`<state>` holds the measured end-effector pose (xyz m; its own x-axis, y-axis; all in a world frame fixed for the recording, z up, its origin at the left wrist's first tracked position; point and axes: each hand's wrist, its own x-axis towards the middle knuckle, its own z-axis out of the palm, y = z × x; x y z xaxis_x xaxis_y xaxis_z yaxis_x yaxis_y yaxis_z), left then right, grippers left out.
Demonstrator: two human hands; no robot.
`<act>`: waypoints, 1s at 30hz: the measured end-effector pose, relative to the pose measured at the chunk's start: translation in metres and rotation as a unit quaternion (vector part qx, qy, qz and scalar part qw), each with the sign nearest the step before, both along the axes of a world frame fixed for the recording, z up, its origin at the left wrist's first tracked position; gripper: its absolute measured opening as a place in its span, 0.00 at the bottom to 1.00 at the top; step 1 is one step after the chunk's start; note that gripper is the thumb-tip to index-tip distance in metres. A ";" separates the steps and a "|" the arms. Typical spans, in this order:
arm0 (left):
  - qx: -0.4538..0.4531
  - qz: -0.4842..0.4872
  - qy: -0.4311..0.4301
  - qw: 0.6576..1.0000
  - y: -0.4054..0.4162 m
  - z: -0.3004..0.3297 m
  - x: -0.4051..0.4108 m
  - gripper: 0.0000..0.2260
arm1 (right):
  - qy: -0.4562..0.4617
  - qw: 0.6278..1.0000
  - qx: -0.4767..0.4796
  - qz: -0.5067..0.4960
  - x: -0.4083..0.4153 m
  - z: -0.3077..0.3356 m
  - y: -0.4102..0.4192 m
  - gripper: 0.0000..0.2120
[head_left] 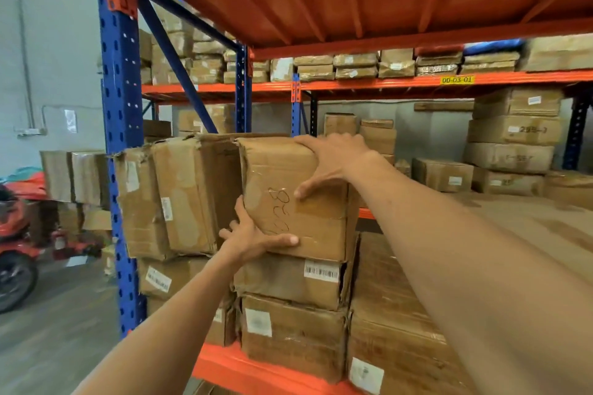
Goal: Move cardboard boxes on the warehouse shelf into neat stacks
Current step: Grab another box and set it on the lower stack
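A worn cardboard box (282,170) with handwritten digits on its front sits on top of a stack of two boxes (288,308) at the shelf's front. My left hand (253,239) grips its lower left corner, thumb on the front face. My right hand (330,160) clasps its upper right edge, fingers over the top. To the left, a crushed box (179,196) leans against it, resting on another box (167,279).
A blue upright post (120,170) and the orange shelf beam (256,372) frame the bay. A large flat carton (401,330) lies to the right. More boxes (510,138) fill the racks behind. A red vehicle (16,250) stands on the floor at left.
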<state>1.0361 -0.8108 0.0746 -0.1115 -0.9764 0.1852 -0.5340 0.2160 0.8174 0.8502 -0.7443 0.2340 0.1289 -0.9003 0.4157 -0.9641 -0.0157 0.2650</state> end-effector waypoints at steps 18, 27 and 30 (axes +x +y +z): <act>-0.173 -0.156 -0.168 0.958 0.056 0.105 -0.115 0.52 | -0.485 0.838 -0.233 -0.092 -0.129 -0.137 0.113 0.53; -0.275 -0.186 -0.300 0.894 0.078 0.069 -0.164 0.47 | -0.488 0.820 -0.184 -0.236 -0.123 -0.204 0.139 0.53; -0.317 -0.178 -0.342 0.866 0.078 0.045 -0.171 0.48 | -0.280 0.889 -0.283 -0.225 -0.125 -0.165 0.148 0.43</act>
